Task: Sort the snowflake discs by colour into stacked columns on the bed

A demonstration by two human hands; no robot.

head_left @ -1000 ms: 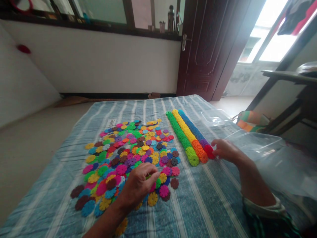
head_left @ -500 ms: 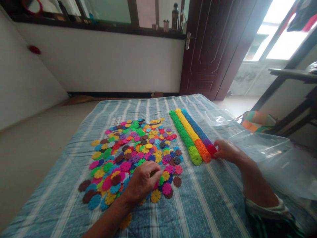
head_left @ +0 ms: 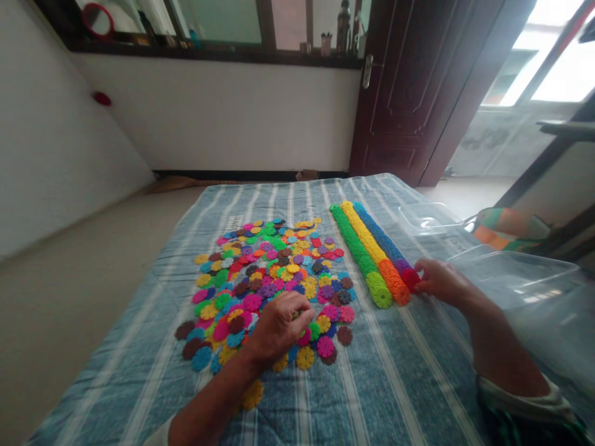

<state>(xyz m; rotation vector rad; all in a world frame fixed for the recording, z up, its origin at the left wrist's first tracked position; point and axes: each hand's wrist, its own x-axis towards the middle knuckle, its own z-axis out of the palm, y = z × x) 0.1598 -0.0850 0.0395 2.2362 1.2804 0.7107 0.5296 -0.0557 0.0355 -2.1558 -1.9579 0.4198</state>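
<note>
Hands unchanged over the last second: left hand (head_left: 279,327) stays curled, pinching among loose coloured plastic flower discs (head_left: 272,282); right hand (head_left: 441,282) keeps fingertips closed on the red end of the stacked disc rods (head_left: 372,254). Sorting paused mid-pick.

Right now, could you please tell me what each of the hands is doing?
Left hand: fingers curled down on the pile of loose snowflake discs; grasp unclear.
Right hand: fingertips on the red end of the stacked disc rod.
</note>
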